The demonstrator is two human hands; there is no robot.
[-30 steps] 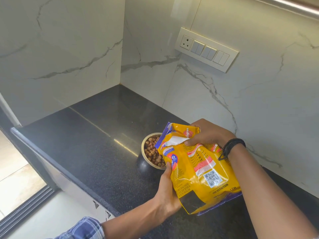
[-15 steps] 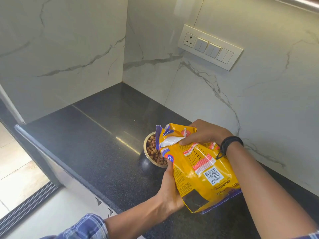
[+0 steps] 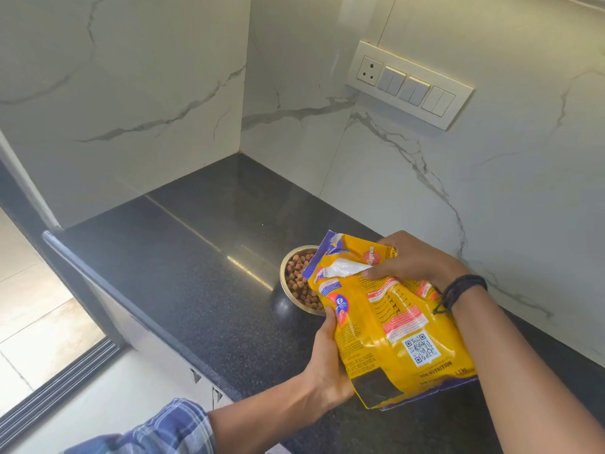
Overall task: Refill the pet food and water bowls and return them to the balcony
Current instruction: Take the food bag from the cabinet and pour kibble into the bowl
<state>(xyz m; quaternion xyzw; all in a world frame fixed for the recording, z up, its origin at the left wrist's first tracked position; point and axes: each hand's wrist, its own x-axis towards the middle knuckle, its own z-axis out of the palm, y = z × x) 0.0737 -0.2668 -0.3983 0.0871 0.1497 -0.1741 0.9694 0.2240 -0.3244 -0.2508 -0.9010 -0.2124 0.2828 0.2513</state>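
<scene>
A yellow pet food bag with a torn-open top is held over the black counter. My left hand grips its left side near the bottom. My right hand clasps the bag's top from the far side, fingers across the white inner lining. Just behind the bag's mouth stands a steel bowl filled with brown kibble; the bag hides its right half. No water bowl is in view.
The black granite counter runs into a corner of white marble walls. A switch panel with a socket is on the right wall. The counter's front edge drops to a tiled floor and a sliding-door track at lower left.
The bag's torn top has lifted a little more upright, away from the bowl. Both hands keep the same hold on it.
</scene>
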